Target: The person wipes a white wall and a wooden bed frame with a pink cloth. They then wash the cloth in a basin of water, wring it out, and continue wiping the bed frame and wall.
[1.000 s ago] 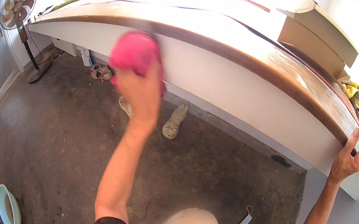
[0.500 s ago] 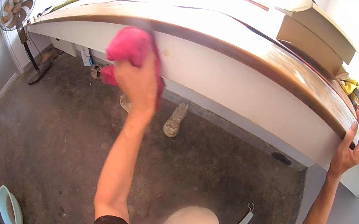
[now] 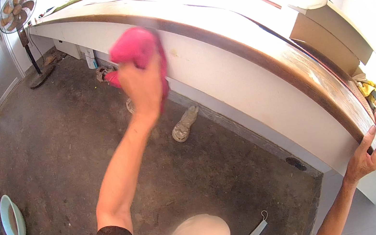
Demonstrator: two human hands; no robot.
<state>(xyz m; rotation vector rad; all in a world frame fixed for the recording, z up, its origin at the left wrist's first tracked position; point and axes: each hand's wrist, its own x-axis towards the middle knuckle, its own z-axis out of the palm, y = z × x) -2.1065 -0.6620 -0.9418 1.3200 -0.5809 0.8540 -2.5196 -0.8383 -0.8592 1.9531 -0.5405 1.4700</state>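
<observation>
My left hand [image 3: 142,88] is closed round a bright pink cloth [image 3: 136,47], bunched on top with a darker fold hanging beside the wrist. The cloth is against the white side panel [image 3: 241,80] of a long raised platform, just under its brown wooden edge [image 3: 256,53]. Motion blurs the hand and cloth a little. Far to the right, my right hand [image 3: 368,153] rests on the same wooden edge near the platform's corner, its fingers stretched out over the top and the thumb apart.
An open cardboard box [image 3: 327,40] and yellow cloth [image 3: 366,88] lie on the platform. On the dark floor are a shoe [image 3: 185,125], a face mask [image 3: 255,234] and a pale green basin [image 3: 13,221]. A standing fan [image 3: 24,44] is at the far left.
The left hand and cloth have shifted very slightly along the white panel. My right hand stays in the same place on the edge.
</observation>
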